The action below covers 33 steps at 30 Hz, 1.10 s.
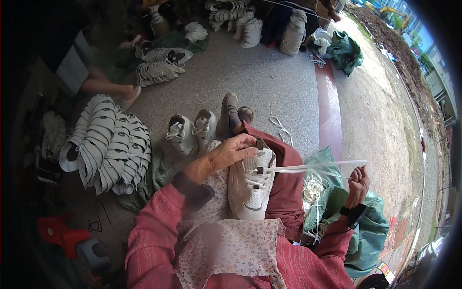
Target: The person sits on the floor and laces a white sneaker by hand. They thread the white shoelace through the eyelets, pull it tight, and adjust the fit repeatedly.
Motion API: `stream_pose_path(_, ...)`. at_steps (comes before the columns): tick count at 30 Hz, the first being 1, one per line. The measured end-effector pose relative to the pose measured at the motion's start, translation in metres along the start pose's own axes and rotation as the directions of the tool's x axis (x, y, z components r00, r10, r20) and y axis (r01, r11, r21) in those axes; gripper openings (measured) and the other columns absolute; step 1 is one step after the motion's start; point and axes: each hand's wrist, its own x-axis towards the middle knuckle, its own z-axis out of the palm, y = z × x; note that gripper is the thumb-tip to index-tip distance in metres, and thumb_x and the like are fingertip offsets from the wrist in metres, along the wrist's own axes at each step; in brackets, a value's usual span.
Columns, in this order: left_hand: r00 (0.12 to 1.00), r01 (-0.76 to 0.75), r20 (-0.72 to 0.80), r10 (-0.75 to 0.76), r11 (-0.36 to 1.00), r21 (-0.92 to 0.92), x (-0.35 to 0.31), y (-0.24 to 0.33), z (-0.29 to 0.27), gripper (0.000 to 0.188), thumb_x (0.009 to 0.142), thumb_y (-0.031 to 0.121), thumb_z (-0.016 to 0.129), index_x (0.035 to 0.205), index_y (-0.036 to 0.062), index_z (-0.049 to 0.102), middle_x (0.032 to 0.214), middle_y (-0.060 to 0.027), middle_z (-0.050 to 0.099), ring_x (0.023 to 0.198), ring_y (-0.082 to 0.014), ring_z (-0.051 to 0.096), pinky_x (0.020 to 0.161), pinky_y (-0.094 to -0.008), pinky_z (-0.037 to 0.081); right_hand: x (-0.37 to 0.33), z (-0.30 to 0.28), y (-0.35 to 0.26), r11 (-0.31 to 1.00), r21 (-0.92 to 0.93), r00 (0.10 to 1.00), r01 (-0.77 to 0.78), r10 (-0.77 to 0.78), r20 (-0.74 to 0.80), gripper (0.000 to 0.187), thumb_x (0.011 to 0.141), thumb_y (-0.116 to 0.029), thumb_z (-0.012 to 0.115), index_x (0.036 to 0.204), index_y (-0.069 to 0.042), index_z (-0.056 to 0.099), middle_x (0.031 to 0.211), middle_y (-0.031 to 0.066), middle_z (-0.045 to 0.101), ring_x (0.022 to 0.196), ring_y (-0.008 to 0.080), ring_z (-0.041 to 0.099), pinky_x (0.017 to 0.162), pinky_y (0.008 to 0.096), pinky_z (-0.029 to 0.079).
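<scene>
A white sneaker (251, 198) rests on my lap, its toe pointing toward me. My left hand (225, 155) is closed around its upper part beside the tongue, fingers on the collar. White shoelace (313, 167) runs through the sneaker's lower eyelets, and its long ends stretch out to the right. My right hand (358, 184) pinches these ends well away from the shoe, so the lace is drawn fairly straight. Under the lace lies a tangle of white laces (313, 189) on a green plastic bag (368, 229) beside my right leg.
Two laced sneakers (182, 136) stand beyond my left knee. Nested stacks of white shoe uppers (103, 144) lie at the left, with more uppers (163, 65) farther off. A red stool (60, 233) is at lower left. Other people sit at the far side and left.
</scene>
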Motion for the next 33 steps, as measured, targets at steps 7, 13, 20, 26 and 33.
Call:
stream_pose_path(7, 0.992, -0.010, 0.126, -0.017, 0.978, 0.210, -0.004, 0.006, -0.004, 0.088, 0.080, 0.016, 0.080, 0.150, -0.0042, 0.031, 0.144, -0.0186, 0.049, 0.134, -0.0242, 0.047, 0.113, -0.0342, 0.036, 0.038, -0.063, -0.029, 0.949, -0.184, 0.962, 0.256, -0.269, -0.048, 0.030, 0.104, -0.016, 0.053, 0.077, -0.012, 0.041, 0.061, -0.0033, 0.028, 0.047, 0.0078, 0.023, 0.041, 0.0253, 0.015)
stream_pose_path(13, 0.829, -0.336, -0.005, 0.559, 0.505, 0.795, -0.024, -0.007, 0.017, 0.077, 0.070, 0.012, 0.081, 0.139, 0.0083, 0.044, 0.126, -0.0125, 0.050, 0.134, -0.0285, 0.043, 0.114, -0.0366, 0.035, 0.007, -0.023, 0.063, 0.572, -0.777, 0.916, 0.263, -0.400, 0.015, 0.016, 0.095, -0.019, 0.068, 0.094, -0.006, 0.059, 0.067, -0.0054, 0.046, 0.047, 0.0031, 0.036, 0.040, 0.0204, 0.024)
stream_pose_path(20, 0.788, -0.275, 0.060, 0.612, 0.263, 0.925, -0.031, -0.009, 0.040, 0.017, 0.075, 0.012, 0.076, 0.087, 0.0092, 0.065, 0.097, -0.0053, 0.054, 0.096, -0.0270, 0.050, 0.086, -0.0401, 0.043, -0.095, 0.055, 0.187, -0.208, -0.431, 0.468, 0.878, 0.177, 0.866, 0.018, 0.086, -0.003, 0.071, 0.103, -0.007, 0.067, 0.090, 0.0025, 0.062, 0.068, 0.0114, 0.060, 0.054, 0.0274, 0.047)
stream_pose_path(26, 0.857, -0.261, -0.020, 0.514, 0.468, 0.844, -0.029, -0.007, 0.034, 0.012, 0.082, 0.016, 0.074, 0.088, 0.0082, 0.066, 0.096, -0.0053, 0.053, 0.095, -0.0257, 0.048, 0.088, -0.0380, 0.041, -0.125, 0.081, 0.227, -0.314, -0.237, 0.364, 0.919, 0.452, 0.814, 0.020, 0.082, -0.003, 0.072, 0.101, -0.007, 0.068, 0.102, 0.0076, 0.063, 0.074, 0.0266, 0.068, 0.061, 0.0353, 0.054)
stream_pose_path(33, 0.890, -0.219, -0.025, 0.455, 0.476, 0.852, -0.031, -0.004, 0.034, 0.014, 0.084, 0.020, 0.073, 0.089, 0.0079, 0.068, 0.099, -0.0059, 0.051, 0.099, -0.0256, 0.046, 0.091, -0.0384, 0.039, -0.128, 0.088, 0.229, -0.403, -0.104, 0.352, 0.909, 0.610, 0.710, 0.022, 0.089, 0.000, 0.063, 0.110, -0.004, 0.060, 0.108, 0.0066, 0.058, 0.074, 0.0296, 0.065, 0.061, 0.0400, 0.052)
